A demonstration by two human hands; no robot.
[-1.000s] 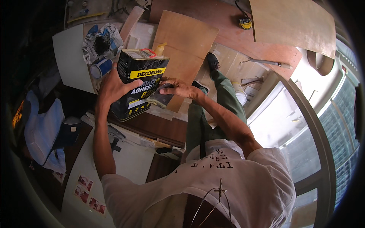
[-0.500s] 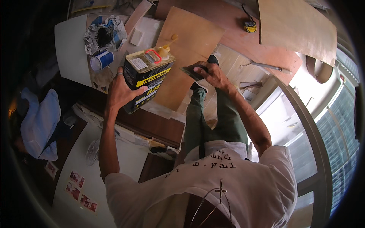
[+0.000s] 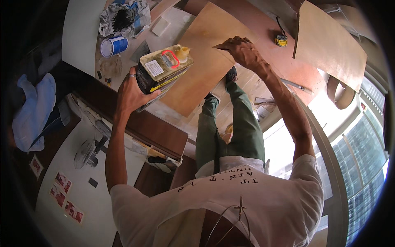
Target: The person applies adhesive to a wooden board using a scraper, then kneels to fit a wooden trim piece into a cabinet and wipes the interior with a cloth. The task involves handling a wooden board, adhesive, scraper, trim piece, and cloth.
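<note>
My left hand [image 3: 132, 94] grips the side of a rectangular metal glue can [image 3: 161, 82], dark with a yellow band. The can is tilted above the work surface; a red handle and a spout caked with yellowish glue [image 3: 182, 52] are on its top. My right hand [image 3: 245, 52] is closed on a thin flat spreader [image 3: 222, 47], whose edge points left over a tan sheet [image 3: 205, 31]. Most of the spreader is hidden by my fingers. The sheet lies flat, partly behind the can.
A blue and white tin [image 3: 114, 46] lies at the left beside crumpled paper [image 3: 123, 18] with a dark mass in it. A tape measure [image 3: 281, 40] rests at the far right, near a raised tan panel [image 3: 329, 47]. Below left are a fan [image 3: 87, 153] and a dark cabinet edge [image 3: 158, 133].
My right hand has moved with the spreader away and right over the sheet. The can has tipped, showing more of its top. The yellowish glue blob on the sheet no longer shows.
</note>
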